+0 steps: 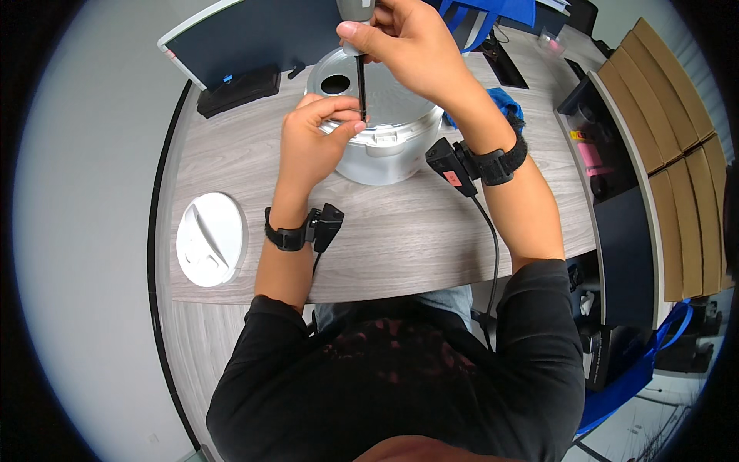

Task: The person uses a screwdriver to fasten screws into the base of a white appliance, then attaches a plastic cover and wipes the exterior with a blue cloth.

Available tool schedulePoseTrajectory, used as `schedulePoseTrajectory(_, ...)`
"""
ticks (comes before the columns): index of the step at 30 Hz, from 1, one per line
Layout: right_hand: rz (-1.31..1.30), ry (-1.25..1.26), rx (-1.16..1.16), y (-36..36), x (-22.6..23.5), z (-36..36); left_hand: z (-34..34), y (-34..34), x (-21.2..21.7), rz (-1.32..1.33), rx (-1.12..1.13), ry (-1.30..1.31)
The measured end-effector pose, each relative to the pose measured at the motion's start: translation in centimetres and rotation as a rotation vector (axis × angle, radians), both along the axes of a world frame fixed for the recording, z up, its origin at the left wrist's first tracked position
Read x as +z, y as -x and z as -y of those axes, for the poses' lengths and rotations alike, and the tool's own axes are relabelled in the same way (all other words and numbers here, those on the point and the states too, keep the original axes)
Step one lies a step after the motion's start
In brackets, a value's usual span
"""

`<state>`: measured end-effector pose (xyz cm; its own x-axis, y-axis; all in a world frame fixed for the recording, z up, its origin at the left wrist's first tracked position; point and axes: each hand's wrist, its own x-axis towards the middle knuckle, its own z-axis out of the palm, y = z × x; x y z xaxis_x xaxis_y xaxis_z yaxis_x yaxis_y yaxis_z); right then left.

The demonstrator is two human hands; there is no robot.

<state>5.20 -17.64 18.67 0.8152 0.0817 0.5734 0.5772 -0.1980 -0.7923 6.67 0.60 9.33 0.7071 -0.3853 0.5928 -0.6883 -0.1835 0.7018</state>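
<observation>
Your right hand (408, 46) gripped grey-handled screwdriver (361, 81), shaft pointing down at front rim of white rice cooker (381, 163) on surface (392, 239). Left hand (312, 138) pinched shaft near tip; any screw hidden. Tilted or hard push risked tip skidding, jabbing your fingertips, scratching rim.

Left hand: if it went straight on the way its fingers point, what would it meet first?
Probably the black tool shaft under the right hand; the left hand may be touching it, but depth leaves that unclear.
</observation>
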Motion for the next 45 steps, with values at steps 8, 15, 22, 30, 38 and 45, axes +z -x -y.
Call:
schedulePoseTrajectory(8, 0.199, 0.149, -0.202, -0.4, -1.1, 0.0, -0.2, 0.1, 0.4, -0.050, -0.004, -0.007)
schedulePoseTrajectory(15, 0.224, 0.133, -0.205, 0.3, -1.0, -0.8, 0.0, -0.1, 0.2, 0.070, -0.004, 0.059)
schedulePoseTrajectory(22, 0.336, 0.174, -0.336, -0.4, -2.0, -1.5, 0.7, -0.2, -0.3, 0.065, 0.006, 0.095)
schedulePoseTrajectory(30, 0.084, -0.034, -0.018, 0.9, -1.8, -0.7, 0.9, -0.4, -0.5, 0.028, -0.100, 0.123)
schedulePoseTrajectory(38, 0.351, 0.106, -0.172, 0.0, -2.5, -0.9, 1.1, -0.2, 0.0, 0.074, -0.144, 0.171)
schedulePoseTrajectory(45, 0.166, 0.081, -0.147, 0.5, -1.9, -1.5, 0.9, -0.9, -1.0, -0.017, -0.115, 0.174)
